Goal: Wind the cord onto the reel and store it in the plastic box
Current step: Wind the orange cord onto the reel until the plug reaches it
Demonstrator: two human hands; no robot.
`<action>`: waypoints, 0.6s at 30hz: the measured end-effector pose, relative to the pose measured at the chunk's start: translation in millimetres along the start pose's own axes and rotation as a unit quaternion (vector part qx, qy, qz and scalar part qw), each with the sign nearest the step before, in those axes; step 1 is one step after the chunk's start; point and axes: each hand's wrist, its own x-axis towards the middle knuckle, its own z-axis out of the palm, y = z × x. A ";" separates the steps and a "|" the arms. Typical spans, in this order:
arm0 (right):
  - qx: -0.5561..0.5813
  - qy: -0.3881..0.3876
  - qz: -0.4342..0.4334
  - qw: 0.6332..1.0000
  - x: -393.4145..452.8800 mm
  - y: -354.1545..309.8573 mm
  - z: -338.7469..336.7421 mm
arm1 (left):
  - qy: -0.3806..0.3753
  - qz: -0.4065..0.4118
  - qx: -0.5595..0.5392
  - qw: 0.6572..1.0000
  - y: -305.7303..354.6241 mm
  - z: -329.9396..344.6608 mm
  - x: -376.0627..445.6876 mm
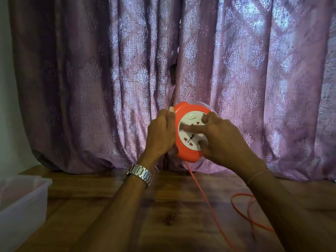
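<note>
Step in hand: winding. The reel, an orange round housing with a white socket face, is held up in the air above the far middle of the counter, in front of the curtain, touching nothing but the hands.

Left hand: the grip is clenched round the reel's left rim, thumb over the top edge, fingers behind. It serves as the fixed support.

Right hand: the fingers lie on the white socket face, index finger stretched across it, the others curled at its edge. The grip presses on the face; it appears to act as the turning hand.

The cord, orange and flat, leaves the bottom of the reel and runs down toward the near edge of the counter. A loose loop lies on the counter toward the right edge. A good length is therefore judged unwound; the task is not yet near its end.

Next move, as judged: rotate the face while the left hand holds the housing steady, and keep the cord feeding in without twist or snag at the loop.

The plastic box, translucent white and open, stands at the left edge of the counter, well apart from the reel.

Surface: dark wooden counter with visible grain. Room: a mauve patterned curtain covers the far side, its hem resting on the far edge; a pale wall shows at far left.
</note>
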 end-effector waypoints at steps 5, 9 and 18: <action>0.002 0.098 0.100 0.990 1.4 0.9 7.2 | 0.004 0.006 0.010 1.000 2.2 -0.5 -0.5; 0.005 0.122 0.096 0.988 2.7 2.4 10.3 | -0.001 0.004 0.005 1.000 3.4 -1.0 -0.5; -0.069 0.231 0.007 0.971 -0.4 5.6 -9.0 | 0.000 0.006 -0.016 1.000 4.9 -5.5 0.3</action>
